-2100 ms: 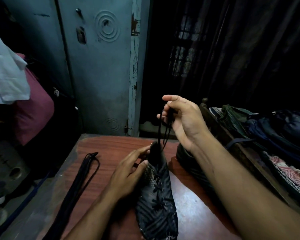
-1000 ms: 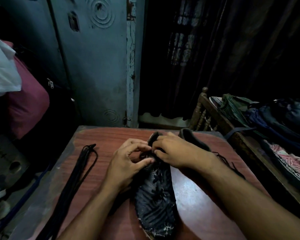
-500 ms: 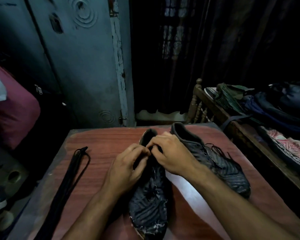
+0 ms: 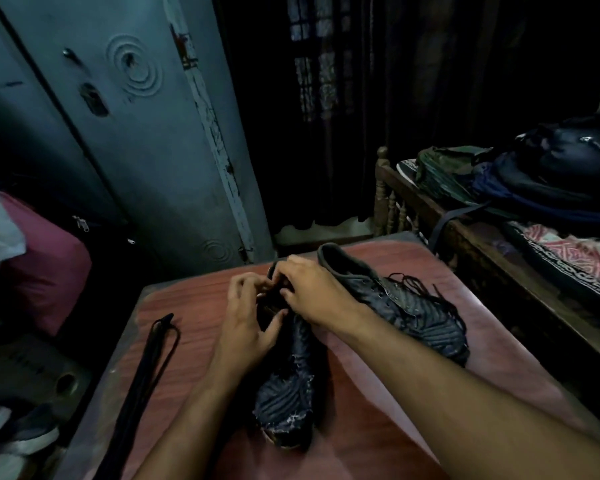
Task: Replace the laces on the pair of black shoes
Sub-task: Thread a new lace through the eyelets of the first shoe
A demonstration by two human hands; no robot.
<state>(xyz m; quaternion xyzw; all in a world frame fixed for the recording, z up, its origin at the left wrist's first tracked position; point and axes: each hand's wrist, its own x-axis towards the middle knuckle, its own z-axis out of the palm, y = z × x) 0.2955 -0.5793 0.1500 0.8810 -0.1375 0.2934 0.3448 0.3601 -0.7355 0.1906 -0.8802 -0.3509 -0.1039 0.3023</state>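
Observation:
Two black striped shoes lie on a reddish wooden table (image 4: 378, 427). The near shoe (image 4: 286, 396) points its worn toe toward me. My left hand (image 4: 248, 323) and my right hand (image 4: 312, 292) meet over its collar, fingertips curled and pinching at the top of its black lace. The lace ends themselves are hidden under the fingers. The second shoe (image 4: 406, 306) lies to the right behind my right wrist, with a loose black lace (image 4: 413, 284) spilling over its top. A bundle of spare black laces (image 4: 146, 375) lies stretched along the table's left side.
A grey metal cupboard (image 4: 136, 150) stands behind the table. A wooden bed frame (image 4: 440, 216) with bags and clothes is at the right. A pink bag (image 4: 49, 265) and sneakers (image 4: 14, 441) sit low at the left.
My right hand, which held the lace ends raised above the shoe, came down to the collar and joined the left hand. The view swung, bringing the second shoe into sight.

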